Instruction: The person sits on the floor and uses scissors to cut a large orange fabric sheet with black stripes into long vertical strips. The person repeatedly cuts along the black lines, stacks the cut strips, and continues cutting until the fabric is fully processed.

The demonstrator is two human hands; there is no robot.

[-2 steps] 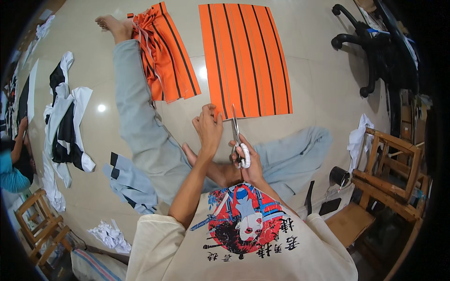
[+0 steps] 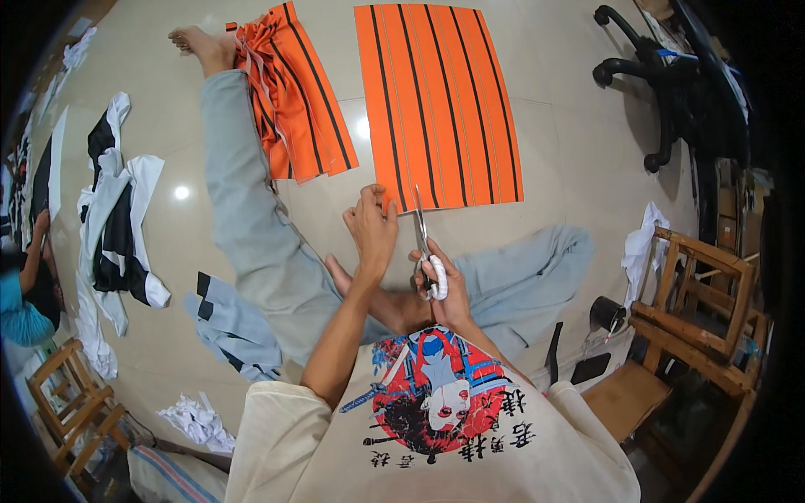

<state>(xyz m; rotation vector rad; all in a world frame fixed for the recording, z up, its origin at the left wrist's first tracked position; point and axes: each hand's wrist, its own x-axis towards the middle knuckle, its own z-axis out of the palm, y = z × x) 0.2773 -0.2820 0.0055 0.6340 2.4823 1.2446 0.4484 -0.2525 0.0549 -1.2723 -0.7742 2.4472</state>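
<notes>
Floor [image 2: 558, 159], pale and glossy, carries the orange cloth panel [image 2: 438, 105], spread flat just ahead of both my grips. Its near left corner meets my left grip [image 2: 375, 232], and its near edge runs just beyond my right grip [image 2: 454, 295]. The panel is bright and four-sided, with bold black stripes running away from me and thin dull lines between them. Apart to its left lies a smaller gathered orange cloth [image 2: 312, 101], also black-striped, rumpled along its left side. Whether my left fingers pinch the corner or only rest there, I cannot tell. My right grip is closed around scissors [image 2: 422, 226], tip overlapping the panel's near edge, one handle loop [image 2: 439, 272] wrapped in white.
</notes>
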